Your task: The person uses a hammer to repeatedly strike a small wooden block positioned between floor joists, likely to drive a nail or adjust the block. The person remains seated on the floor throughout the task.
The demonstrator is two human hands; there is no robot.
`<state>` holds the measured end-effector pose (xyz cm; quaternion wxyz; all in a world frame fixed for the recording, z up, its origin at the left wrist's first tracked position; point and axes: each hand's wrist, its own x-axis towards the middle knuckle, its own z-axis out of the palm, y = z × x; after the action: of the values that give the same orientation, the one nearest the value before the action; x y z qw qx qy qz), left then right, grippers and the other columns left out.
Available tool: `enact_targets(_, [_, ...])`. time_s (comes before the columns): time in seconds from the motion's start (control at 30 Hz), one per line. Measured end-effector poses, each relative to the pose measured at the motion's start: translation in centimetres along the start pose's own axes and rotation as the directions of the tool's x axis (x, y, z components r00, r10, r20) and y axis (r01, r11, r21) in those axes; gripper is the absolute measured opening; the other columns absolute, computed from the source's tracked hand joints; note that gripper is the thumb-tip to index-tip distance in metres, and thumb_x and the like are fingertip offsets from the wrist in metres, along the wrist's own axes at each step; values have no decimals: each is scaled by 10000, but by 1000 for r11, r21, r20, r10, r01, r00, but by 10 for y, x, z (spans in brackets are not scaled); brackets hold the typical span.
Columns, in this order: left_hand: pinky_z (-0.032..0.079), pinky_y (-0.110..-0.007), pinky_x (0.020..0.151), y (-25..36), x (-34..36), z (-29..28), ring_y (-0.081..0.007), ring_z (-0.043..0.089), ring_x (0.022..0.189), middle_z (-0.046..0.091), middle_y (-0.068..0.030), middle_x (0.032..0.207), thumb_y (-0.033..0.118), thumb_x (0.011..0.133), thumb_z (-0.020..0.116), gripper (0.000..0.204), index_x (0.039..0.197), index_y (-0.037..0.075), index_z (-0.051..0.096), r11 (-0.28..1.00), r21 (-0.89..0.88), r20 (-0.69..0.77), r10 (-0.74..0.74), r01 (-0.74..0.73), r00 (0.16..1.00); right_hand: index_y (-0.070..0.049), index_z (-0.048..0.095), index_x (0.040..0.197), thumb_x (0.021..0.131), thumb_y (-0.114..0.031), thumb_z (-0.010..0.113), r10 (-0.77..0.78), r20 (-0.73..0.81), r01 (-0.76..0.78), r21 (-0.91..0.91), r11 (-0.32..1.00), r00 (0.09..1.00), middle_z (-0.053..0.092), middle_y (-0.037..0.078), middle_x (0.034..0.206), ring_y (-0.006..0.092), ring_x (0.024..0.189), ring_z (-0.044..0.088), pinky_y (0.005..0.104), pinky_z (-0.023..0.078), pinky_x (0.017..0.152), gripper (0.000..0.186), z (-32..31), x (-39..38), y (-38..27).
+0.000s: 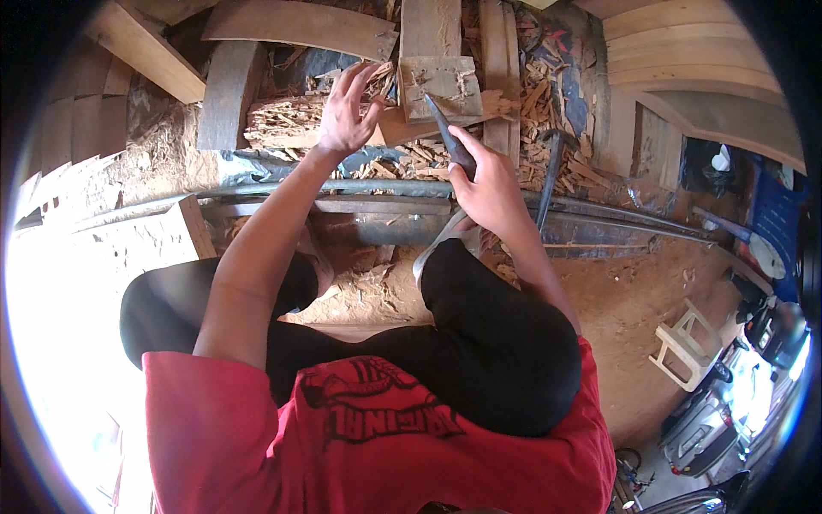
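My left hand (347, 116) is raised with fingers apart and slightly bent, over a pile of pale splintered wood (282, 124). My right hand (484, 180) grips a dark, tapering metal tool (447, 128), its point toward a small rough square board (441, 81) that lies across a longer plank (428, 26). Right of that hand, a long dark metal bar with a bent top (552, 171) leans among the wood scraps (539, 81).
Boards (227, 94) lie around the pile. Long pipes (368, 186) cross before my feet. Stacked timber (685, 47) stands at right, near a blue barrel (775, 206), a cream plastic stool (685, 343) and a motorbike (719, 411). A wooden block (188, 227) is at left.
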<state>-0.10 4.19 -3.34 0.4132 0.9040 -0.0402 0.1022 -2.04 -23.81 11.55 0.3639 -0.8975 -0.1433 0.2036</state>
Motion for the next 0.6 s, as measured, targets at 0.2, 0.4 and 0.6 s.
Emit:
enact_targets(0.2, [438,-611,1190,59,-25,16,-447,524,1437,508,-218,1524,301,792,832,744,1484,172,587,881,96,-26,467,-462,884,-41,690,1422,958,-135,691,6,-33,-7,-4,1000,999,729,308,876,491,848,729,531,575,815,474,2,0,-2])
enact_targets(0.4, [463,-573,1196,126,-30,39,-443,549,1428,536,-226,1537,143,706,921,963,1570,118,495,880,-115,-54,458,-461,887,41,713,1215,1022,-203,589,-30,-94,34,37,999,995,702,364,1090,483,1045,708,541,555,923,335,-1,16,10])
enact_targets(0.6, [473,-521,1192,154,-20,43,-446,566,1403,538,-226,1547,19,656,875,1061,1614,16,420,912,-176,-71,363,-370,929,47,669,1211,1060,-236,488,251,1,-242,260,935,968,707,341,1070,413,1078,732,535,548,956,368,-14,17,0])
